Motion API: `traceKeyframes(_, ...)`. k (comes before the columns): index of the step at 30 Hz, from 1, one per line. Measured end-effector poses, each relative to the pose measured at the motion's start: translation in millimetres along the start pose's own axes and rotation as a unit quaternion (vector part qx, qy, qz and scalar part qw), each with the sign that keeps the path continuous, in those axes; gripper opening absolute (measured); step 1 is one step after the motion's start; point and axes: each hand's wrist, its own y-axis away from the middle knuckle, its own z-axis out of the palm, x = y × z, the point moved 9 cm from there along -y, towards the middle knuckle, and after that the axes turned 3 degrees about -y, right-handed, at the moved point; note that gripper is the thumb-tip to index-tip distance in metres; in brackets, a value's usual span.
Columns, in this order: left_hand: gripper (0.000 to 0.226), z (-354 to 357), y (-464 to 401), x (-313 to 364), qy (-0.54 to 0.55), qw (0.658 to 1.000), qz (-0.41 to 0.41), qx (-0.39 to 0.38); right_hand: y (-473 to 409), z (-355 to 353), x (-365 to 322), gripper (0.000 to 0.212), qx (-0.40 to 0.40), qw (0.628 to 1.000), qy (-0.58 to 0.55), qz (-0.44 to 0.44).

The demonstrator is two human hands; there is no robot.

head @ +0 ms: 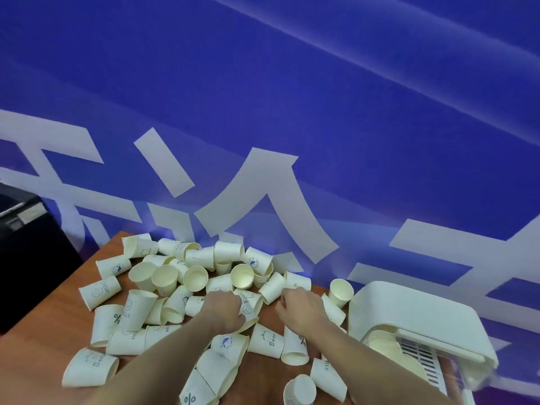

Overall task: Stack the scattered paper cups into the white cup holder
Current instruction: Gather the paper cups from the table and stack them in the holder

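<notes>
Forearms cut off point(163, 355), hands' point(225, 309) fingertips hidden

Cup point(100, 292) near table's left edge: "HELLO". Cup point(267, 341) at centre front: "Bear". Cup point(91, 367) at front-left: "Bear". Cups point(107, 324) and point(195, 393): "%". Backdrop point(263, 206) lettering: illegible.

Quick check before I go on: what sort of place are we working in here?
Probably an office or exhibition stand, not a kitchen: a wooden desk strewn with paper cups, a large blue banner with white lettering behind it, and a white cup holder at the right edge.
</notes>
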Motion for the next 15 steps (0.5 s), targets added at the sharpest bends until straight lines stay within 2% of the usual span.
traceKeyframes(15,0.062,46.1,-46.0,11.1,0.008,0.989,0.115,-0.094,-109.2,80.2,-12.3,0.025,-0.078,0.994,-0.058,0.058)
